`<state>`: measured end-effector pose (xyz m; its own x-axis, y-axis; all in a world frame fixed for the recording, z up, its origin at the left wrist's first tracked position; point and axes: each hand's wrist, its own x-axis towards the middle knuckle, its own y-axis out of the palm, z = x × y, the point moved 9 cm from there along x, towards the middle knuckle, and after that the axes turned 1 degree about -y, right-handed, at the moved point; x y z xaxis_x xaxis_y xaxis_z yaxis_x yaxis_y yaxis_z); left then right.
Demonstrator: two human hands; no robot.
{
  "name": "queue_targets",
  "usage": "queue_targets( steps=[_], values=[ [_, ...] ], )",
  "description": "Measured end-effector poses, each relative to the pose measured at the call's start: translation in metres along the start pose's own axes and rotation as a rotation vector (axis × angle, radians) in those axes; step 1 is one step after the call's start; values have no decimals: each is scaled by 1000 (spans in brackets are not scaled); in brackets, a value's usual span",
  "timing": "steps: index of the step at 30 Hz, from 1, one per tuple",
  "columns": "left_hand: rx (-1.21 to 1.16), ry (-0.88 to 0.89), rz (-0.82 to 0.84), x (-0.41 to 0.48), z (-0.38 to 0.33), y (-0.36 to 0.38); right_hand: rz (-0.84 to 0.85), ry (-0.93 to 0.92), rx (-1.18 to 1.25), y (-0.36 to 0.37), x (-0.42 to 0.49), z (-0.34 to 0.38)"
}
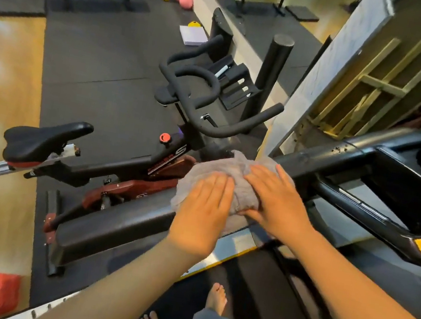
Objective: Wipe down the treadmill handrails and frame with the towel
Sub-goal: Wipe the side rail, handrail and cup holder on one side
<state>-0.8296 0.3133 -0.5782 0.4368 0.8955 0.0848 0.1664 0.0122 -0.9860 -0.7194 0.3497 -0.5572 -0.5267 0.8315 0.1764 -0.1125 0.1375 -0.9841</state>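
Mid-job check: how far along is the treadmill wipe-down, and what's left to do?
Done: nothing can be confirmed, since no wiped stretch stands out. In hand: the left hand and right hand press the grey towel flat on the handrail. Left: specks dot the rail ahead of the towel, and the console frame beyond is not yet reached.
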Motion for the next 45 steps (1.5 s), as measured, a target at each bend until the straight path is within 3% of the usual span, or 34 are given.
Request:
queue_targets(
  steps=[4, 7, 11, 13, 16, 20, 23, 32, 39, 43, 45],
  values=[
    [-58, 110, 69, 47, -23, 0, 110, 130, 144, -20, 2, -53],
    [-124, 126, 70, 45, -13, -5, 139, 138, 1, -13, 0, -43],
    [-117, 49, 38, 14, 10, -14, 158, 276, -2, 4, 2, 2],
    [-100, -12, 6, -7, 31, -20, 127, 228, 31, 9, 15, 42],
    [-156, -148, 103, -56, 80, -10, 116, 131, 130, 16, 35, 104],
    [-106, -262, 117, -91, 119, -8, 88, 120, 180, 16, 50, 138],
    [-81, -265, 128, -67, 106, -8, -21, 129, 220, 13, 53, 130],
    [-117, -160, 89, 10, 48, -9, -121, 158, 238, 14, 44, 40],
    [-210, -149, 249, 70, 28, -10, 248, 340, 156, 12, 70, -27],
    [-334, -143, 396, 68, 47, -4, 477, 425, 54, 37, 93, -26],
    [-360, -181, 414, 50, 67, 0, 504, 431, 29, 48, 104, -7]
  ],
)
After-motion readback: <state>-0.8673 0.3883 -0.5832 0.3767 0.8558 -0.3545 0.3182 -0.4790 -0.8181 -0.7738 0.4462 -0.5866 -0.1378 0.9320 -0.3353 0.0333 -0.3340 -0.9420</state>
